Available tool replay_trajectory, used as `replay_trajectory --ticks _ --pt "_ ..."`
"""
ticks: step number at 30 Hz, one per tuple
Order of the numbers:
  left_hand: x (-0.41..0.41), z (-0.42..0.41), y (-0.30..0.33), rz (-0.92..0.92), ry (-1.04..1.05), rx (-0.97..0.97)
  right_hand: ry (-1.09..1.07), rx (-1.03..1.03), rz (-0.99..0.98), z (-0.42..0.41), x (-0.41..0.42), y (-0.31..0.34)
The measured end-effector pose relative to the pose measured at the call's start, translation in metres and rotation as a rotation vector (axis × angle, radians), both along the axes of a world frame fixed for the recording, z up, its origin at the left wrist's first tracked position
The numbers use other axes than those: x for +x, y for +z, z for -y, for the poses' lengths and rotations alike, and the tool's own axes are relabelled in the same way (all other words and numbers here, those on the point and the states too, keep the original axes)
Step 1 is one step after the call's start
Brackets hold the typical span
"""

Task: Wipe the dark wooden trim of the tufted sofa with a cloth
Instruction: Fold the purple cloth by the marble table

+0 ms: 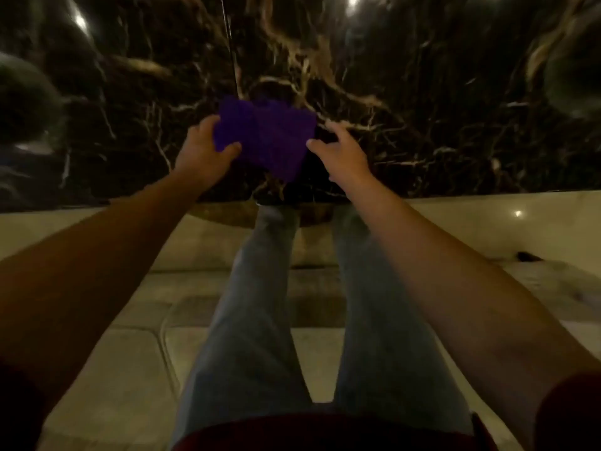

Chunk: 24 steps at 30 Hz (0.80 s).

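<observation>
A purple cloth (270, 138) hangs in front of me above a dark marble table top (422, 109). My left hand (203, 154) grips the cloth's left edge between thumb and fingers. My right hand (341, 151) is at the cloth's right edge with its fingers spread; its fingertips touch or nearly touch the fabric. No sofa or wooden trim appears in the head view.
The dark marble surface with pale veins fills the upper half, its near edge (455, 193) running across the middle. Below it is light tiled floor (130, 353). My legs in blue jeans (253, 320) stand close against the table edge.
</observation>
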<state>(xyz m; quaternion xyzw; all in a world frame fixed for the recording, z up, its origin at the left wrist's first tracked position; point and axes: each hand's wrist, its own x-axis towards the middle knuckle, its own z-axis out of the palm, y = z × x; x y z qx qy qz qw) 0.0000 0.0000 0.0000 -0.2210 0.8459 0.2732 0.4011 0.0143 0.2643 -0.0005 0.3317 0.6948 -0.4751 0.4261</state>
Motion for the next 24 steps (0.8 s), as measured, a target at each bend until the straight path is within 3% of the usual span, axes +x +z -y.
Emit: replay_trajectory --ticks 2,8,13,19,24 --pt "-0.004 -0.003 -0.008 0.005 0.159 0.035 -0.053 -0.002 -0.096 0.01 -0.002 -0.004" --pt "-0.005 -0.025 -0.024 0.037 0.578 0.218 -0.141 -0.072 -0.128 0.045 -0.006 -0.025" --pt "-0.005 -0.046 -0.01 0.086 0.686 0.335 -0.176 -0.18 -0.029 0.051 -0.012 -0.015" --pt "-0.017 -0.063 0.095 0.023 0.685 0.44 -0.244 -0.255 -0.094 0.01 -0.022 0.078" --pt "-0.041 -0.099 0.24 -0.089 0.619 0.677 -0.311 -0.304 -0.246 -0.057 -0.04 0.217"
